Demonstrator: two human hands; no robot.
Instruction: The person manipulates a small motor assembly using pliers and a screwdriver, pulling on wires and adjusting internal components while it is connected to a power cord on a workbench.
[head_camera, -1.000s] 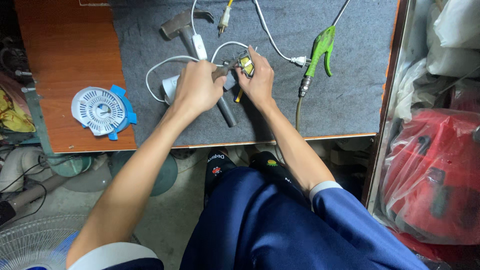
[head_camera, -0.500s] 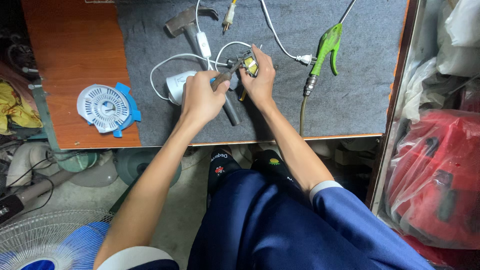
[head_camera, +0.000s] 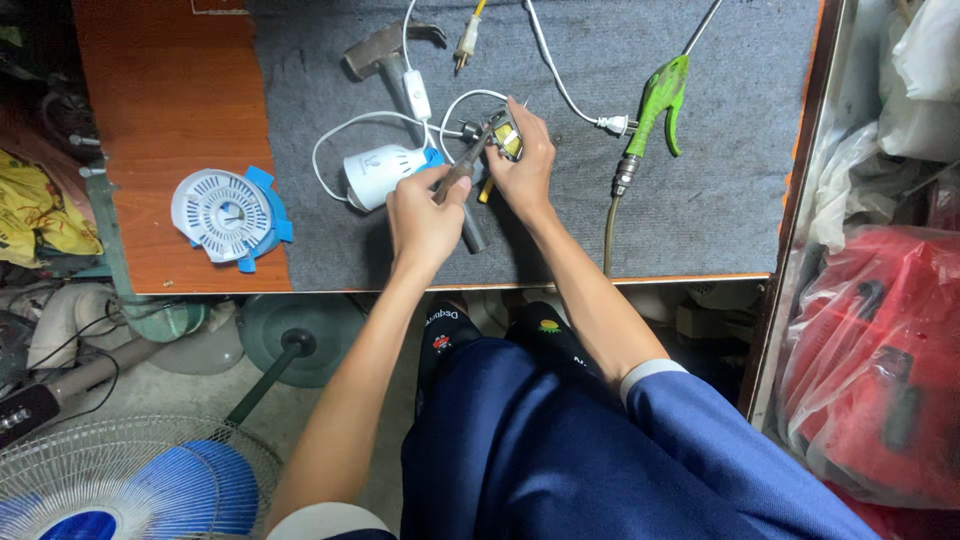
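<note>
**Bench inventory, left to right: both hands on a small part, pliers now on it**

1. Round white grille with blue backing (head_camera: 228, 215): lies flat on the bare wooden strip of the bench (head_camera: 150, 110), well apart from the hands. Same spot as half a second ago.
2. White motor housing (head_camera: 382, 176): on its side on the grey mat (head_camera: 720, 200), just beside the left hand; a thin white cord (head_camera: 335, 135) loops from it.
3. Hammer (head_camera: 392, 50): head at the far edge, handle running toward the sitter and passing under the hands.
4. Left hand (head_camera: 425, 215): closed around the handles of pliers (head_camera: 465, 165), whose nose reaches up to the small part. A second ago this hand covered the tool more; it now sits lower and the pliers show plainly, suggesting the grip on the part is set.
5. Small yellow-and-metal part (head_camera: 505, 135): held above the mat, pinched in the right hand.
6. Right hand (head_camera: 522, 160): fingers closed on the part, steadying it against the pliers.
7. Green-handled air gun (head_camera: 660, 105) with hose: right of the hands, apart.
8. Red plastic-wrapped bundle (head_camera: 870, 370): off the bench, far right.

Obstruction: the cord and hammer handle crowd the space beneath the hands.
</note>
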